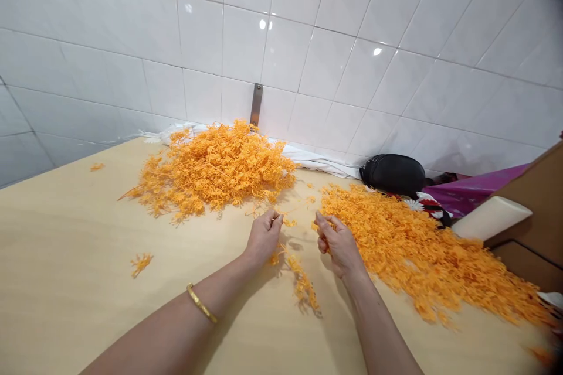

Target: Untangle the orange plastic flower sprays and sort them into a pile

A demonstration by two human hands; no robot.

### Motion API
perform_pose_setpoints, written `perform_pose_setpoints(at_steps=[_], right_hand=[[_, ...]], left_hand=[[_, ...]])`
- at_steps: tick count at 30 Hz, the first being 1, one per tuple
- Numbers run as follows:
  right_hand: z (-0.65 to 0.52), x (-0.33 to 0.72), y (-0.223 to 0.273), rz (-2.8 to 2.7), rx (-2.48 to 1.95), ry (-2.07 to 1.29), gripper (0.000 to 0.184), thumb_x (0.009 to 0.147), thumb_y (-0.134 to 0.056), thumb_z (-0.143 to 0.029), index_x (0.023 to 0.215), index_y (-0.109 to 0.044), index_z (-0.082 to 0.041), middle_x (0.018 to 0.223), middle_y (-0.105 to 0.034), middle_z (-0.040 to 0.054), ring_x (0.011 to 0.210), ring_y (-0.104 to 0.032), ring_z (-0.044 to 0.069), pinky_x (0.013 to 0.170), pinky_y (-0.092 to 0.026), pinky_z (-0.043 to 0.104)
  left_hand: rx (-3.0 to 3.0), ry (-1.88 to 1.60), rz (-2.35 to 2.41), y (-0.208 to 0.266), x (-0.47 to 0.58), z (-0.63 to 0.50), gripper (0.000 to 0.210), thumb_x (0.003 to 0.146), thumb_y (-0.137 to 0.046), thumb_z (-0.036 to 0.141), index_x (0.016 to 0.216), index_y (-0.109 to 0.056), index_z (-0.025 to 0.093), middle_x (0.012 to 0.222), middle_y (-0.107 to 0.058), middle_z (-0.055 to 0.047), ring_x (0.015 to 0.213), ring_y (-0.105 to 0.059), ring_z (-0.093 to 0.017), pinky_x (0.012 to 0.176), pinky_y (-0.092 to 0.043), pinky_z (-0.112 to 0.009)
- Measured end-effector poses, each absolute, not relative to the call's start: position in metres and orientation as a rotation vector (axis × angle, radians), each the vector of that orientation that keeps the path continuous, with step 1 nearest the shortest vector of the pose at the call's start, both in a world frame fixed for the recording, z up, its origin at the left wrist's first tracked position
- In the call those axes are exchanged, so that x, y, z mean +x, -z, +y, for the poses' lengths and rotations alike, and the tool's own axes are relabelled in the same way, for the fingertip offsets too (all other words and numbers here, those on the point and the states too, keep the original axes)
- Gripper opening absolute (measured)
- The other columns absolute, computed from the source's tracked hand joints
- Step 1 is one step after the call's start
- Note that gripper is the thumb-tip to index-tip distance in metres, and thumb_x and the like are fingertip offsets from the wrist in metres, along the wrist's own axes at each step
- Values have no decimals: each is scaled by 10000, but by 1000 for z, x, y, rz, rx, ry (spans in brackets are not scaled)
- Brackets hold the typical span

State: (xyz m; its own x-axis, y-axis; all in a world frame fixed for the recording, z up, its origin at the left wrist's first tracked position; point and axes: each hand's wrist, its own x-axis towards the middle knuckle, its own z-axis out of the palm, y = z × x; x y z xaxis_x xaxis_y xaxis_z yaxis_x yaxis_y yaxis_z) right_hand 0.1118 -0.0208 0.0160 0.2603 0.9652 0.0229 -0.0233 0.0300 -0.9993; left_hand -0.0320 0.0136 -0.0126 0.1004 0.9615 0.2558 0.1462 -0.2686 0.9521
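My left hand (264, 235) is closed in a pinch on an orange plastic sprig, with thin orange bits showing by its fingertips. Below it an orange strand (303, 286) trails toward me; whether it hangs from the hand or rests on the table I cannot tell. Across a small gap, my right hand (338, 242) is also pinched, thumb against finger, with a trace of orange at the tips. Beyond the left hand rises a tangled heap of orange sprigs (220, 167). A wide spread of short orange pieces (409, 252) lies beside the right hand.
The pale table (88, 258) carries a stray orange piece (141, 264) on the left. White cloth (325, 163) runs along the tiled wall. At the right are a black case (393, 174), a cream cylinder (491, 218), purple cloth (477, 187) and a brown cardboard panel (534, 211).
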Motion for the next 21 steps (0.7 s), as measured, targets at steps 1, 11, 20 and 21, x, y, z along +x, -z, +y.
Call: perform_pose_setpoints(at_steps=[1, 11, 20, 21], right_hand=[[-22, 109, -16, -1058, -1313, -1026, 361, 581, -636, -502, 675, -473, -194, 443, -326, -90, 344, -264, 36, 356, -193, 196], [-24, 91, -13, -1200, -1200, -1259, 320, 606, -640, -438, 564, -486, -161, 392, -316, -80, 359, -228, 34, 365, -152, 194], [-37, 99, -30, -837, -950, -1148, 279, 582, -675, -303, 511, -448, -158, 432, -322, -79, 344, -188, 12, 332, -133, 177], [-38, 98, -30, -826, -942, -1114, 275, 582, -673, -298, 511, -451, -154, 448, -355, -72, 340, -200, 8, 330, -137, 176]], left_hand=[[1585, -1262, 1121, 13, -31, 14, 247, 760, -374, 337, 578, -370, 171, 495, -285, 61, 484, -273, -73, 481, -231, -196], [1840, -1165, 1087, 16, -29, 11, 262, 782, -350, 319, 564, -369, 175, 505, -336, 47, 509, -330, -85, 501, -238, -204], [2183, -1121, 969, 6, -22, -2, 300, 823, -302, 325, 561, -311, 180, 485, -264, 50, 455, -271, -76, 488, -209, -204], [2206, -1130, 961, 5, -21, -4, 297, 826, -296, 318, 563, -313, 181, 486, -262, 49, 453, -268, -77, 488, -210, -203]])
